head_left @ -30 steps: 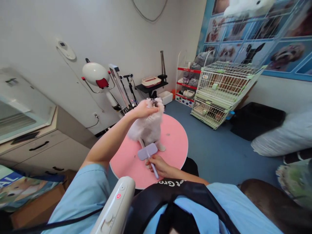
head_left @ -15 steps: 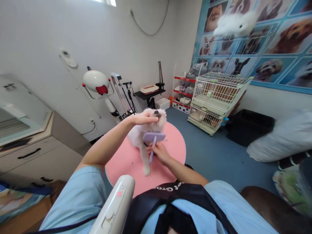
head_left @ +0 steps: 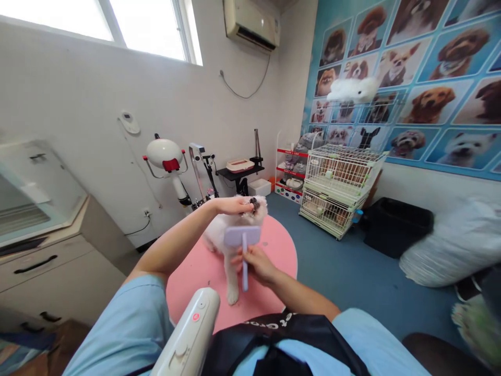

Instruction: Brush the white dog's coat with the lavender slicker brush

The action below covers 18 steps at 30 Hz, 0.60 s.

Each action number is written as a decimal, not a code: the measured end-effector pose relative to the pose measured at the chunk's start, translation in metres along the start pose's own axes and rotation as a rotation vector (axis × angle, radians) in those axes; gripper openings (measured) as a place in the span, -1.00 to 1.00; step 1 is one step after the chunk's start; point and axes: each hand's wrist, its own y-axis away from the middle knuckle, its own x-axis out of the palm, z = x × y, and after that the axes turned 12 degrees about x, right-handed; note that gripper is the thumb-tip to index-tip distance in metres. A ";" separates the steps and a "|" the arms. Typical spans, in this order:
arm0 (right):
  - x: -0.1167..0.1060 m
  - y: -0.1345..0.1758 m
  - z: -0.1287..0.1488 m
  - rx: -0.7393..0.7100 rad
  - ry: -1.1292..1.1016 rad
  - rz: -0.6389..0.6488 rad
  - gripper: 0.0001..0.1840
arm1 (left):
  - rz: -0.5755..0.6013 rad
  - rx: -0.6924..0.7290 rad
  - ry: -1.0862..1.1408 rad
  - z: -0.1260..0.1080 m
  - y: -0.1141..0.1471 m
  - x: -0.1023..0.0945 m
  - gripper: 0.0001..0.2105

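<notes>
A small white dog (head_left: pixel 216 228) is on a round pink table (head_left: pixel 277 235), its nose tipped upward. My left hand (head_left: pixel 234 205) lies along the side of its head and grips it by the muzzle; the fingertips are partly lost in the fur. In my right hand (head_left: pixel 261 265) is a lilac slicker brush (head_left: pixel 241 236), gripped by its handle. The wide brush head is level at the dog's chest, below the chin, and hides part of it. Whether the bristles touch the fur I cannot tell.
A white device with a red-lit button (head_left: pixel 191 329) rises close in front of me. Behind the table stand a white dryer on an arm (head_left: pixel 164 154) and a black stand (head_left: pixel 238 174). Stacked wire cages (head_left: pixel 332 183), a black bin (head_left: pixel 397 224) and a white sack (head_left: pixel 450 245) are at right.
My view has tilted upward, showing more window and wall. The brush has shifted slightly left across the dog's chest, its handle now more upright. My left hand stays at the dog's head.
</notes>
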 end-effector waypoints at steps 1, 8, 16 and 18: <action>0.001 0.002 0.005 -0.066 -0.005 -0.019 -0.54 | 0.032 -0.021 0.029 0.000 -0.002 0.000 -0.49; 0.002 0.017 0.005 0.163 -0.034 0.032 -0.58 | -0.004 -0.049 0.135 -0.002 -0.015 0.009 -0.39; -0.006 0.020 0.002 0.155 0.019 0.043 -0.58 | -0.079 -0.086 0.153 0.002 -0.018 0.015 -0.36; -0.006 0.023 0.003 0.114 0.001 0.103 -0.56 | -0.105 -0.078 0.169 0.005 -0.018 0.017 -0.35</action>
